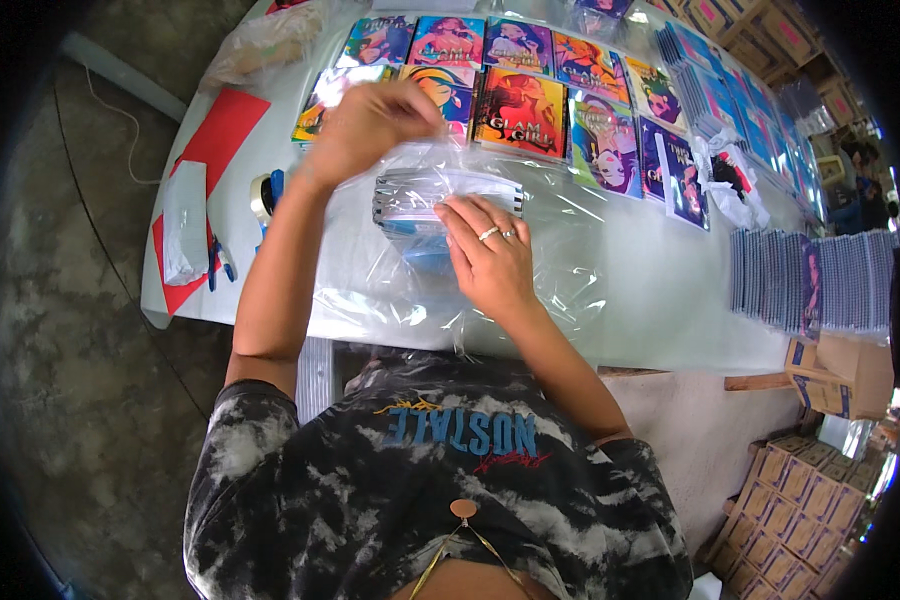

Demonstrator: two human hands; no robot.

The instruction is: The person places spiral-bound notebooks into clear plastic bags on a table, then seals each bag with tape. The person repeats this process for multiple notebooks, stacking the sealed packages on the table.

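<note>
A stack of spiral-bound notebooks (448,190) lies on the table in front of me, pages and bindings showing through a loose sheet of clear plastic film (560,250). My right hand (492,255), with rings on it, rests on the stack through the film, its fingers stretched out. Raised above the far left side of the stack is my left hand (375,125), slightly blurred, its fingers curled together. Film rises close to its fingertips, but what they hold, if anything, does not show clearly.
Rows of colourful notebooks (523,110) cover the far side of the table (670,290). A tape roll (262,197), a blue cutter (220,262), red sheets (225,135) and a white package (185,225) lie left. Notebook stacks (770,282) and cardboard boxes (790,510) are at right.
</note>
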